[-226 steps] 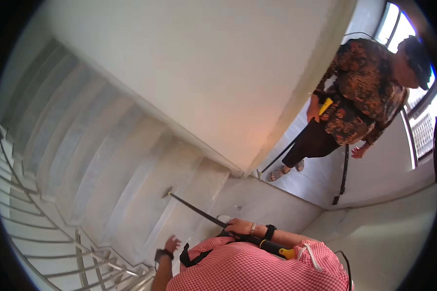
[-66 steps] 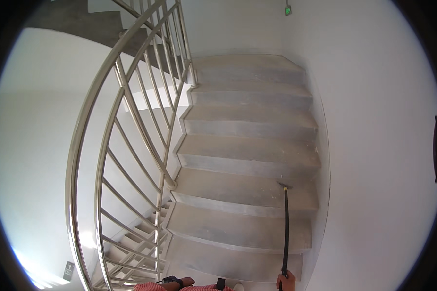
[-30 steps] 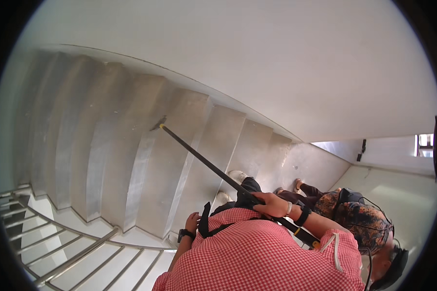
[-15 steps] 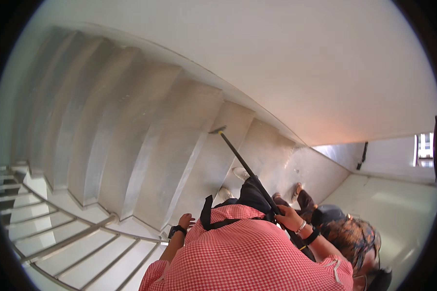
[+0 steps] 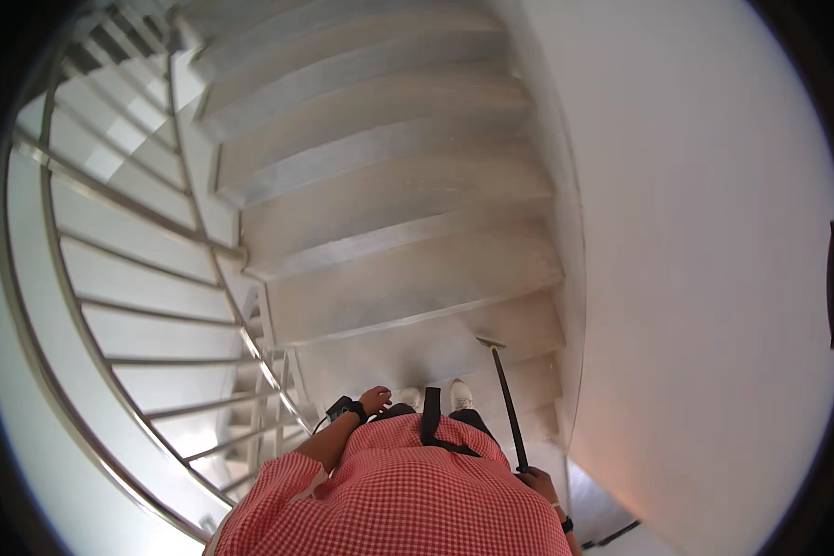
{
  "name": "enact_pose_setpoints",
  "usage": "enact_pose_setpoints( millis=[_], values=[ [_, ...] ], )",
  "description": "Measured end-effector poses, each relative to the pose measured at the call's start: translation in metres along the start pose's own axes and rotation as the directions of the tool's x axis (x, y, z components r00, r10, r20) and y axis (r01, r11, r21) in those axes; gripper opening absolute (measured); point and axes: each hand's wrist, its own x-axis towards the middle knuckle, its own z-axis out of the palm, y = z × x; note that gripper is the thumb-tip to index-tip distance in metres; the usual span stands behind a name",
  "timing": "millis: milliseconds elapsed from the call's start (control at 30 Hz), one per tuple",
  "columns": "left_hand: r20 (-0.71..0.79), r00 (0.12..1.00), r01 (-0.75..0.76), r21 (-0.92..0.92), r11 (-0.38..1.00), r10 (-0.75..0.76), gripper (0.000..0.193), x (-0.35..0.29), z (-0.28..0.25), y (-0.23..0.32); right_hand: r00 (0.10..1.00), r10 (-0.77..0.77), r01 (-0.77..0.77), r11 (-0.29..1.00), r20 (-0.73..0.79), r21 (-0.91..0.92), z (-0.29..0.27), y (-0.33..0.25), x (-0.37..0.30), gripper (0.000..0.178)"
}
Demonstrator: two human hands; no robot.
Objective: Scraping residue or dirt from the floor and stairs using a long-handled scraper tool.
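My right hand (image 5: pixel 539 482) is closed around a long black pole (image 5: pixel 511 408), held at its upper end. The pole slopes forward and down to a small flat cleaning head (image 5: pixel 491 343), which rests on a stair tread near the wall side. What sort of cleaning tool it is, I cannot tell for sure. My left hand (image 5: pixel 376 400) hangs beside my waist near the railing, its fingers loosely bent and holding nothing. A dark strap with a small black device (image 5: pixel 343 408) sits at that wrist.
Grey stairs (image 5: pixel 380 222) curve away ahead of my white shoes (image 5: pixel 461 397). A metal railing (image 5: pixel 171 320) bends along the left side. On the right stands a smooth white wall (image 5: pixel 695 213). A dark bar-like thing (image 5: pixel 619 533) shows at the lower right.
My view has swung left, so the stairs now lie straight ahead. The person at the right has gone out of view. The pole stays in my right hand.
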Motion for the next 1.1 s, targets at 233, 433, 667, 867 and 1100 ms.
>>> enact_pose_setpoints(
  millis=[233, 433, 667, 867, 1100],
  values=[
    [-0.34, 0.938, -0.107, -0.082, 0.991, 0.073, 0.028, -0.013, 0.017, -0.066, 0.976, 0.124, -0.077, 0.965, 0.179, -0.249, -0.048, -0.067, 0.016, 0.02],
    [-0.403, 0.913, -0.095, -0.361, 0.928, -0.063, 0.03, -0.045, 0.036, -0.104, 0.933, 0.348, -0.206, 0.733, 0.096, -0.648, -0.061, -0.122, 0.032, 0.022],
    [-0.463, 0.877, -0.095, -0.423, 0.901, -0.125, 0.029, -0.055, 0.064, -0.16, 0.919, 0.284, 0.061, 0.579, 0.271, -0.813, -0.052, -0.173, 0.06, 0.018],
    [-0.491, 0.828, -0.184, -0.692, 0.698, -0.269, 0.03, -0.069, 0.098, -0.185, 0.875, 0.468, -0.149, 0.512, 0.128, -0.846, -0.04, -0.21, 0.091, 0.017],
    [-0.52, 0.726, -0.179, -0.775, 0.606, -0.451, 0.035, -0.063, 0.179, -0.219, 0.784, 0.619, -0.285, 0.428, 0.048, -0.858, -0.029, -0.222, 0.145, 0.016]
  ],
)
